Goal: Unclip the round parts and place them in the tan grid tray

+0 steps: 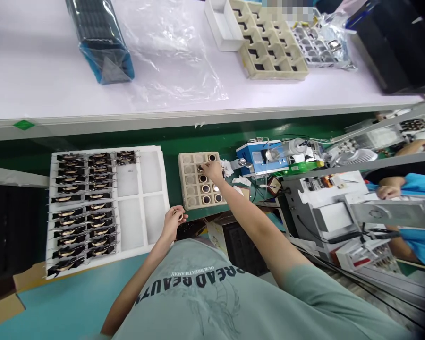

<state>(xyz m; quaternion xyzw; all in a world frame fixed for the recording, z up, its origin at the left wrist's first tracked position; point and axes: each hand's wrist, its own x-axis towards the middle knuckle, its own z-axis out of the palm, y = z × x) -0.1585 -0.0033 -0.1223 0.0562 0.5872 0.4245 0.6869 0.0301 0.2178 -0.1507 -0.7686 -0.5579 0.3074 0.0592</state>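
A beige compartment tray [181, 182] stands on the green bench in front of me, with round, dark-faced, gold-rimmed pieces that look like watch heads [206, 199] in its right columns. The left columns show round pale cells. My right hand [213, 171] reaches over the upper part of the tray, its fingertips closed on one watch head [200, 168]. Near the tray's lower left corner, my left hand [173, 221] pinches a small round gold-rimmed piece [180, 217], also like a watch head; its face is partly hidden by my fingers.
On the left lies a white foam tray [165, 189] with rows of black-and-gold pieces [99, 217]. A blue machine [260, 158] and a green bottle [304, 166] stand at the right. Across the front runs a raised shelf [156, 111]. Another person's hand [389, 188] is at far right.
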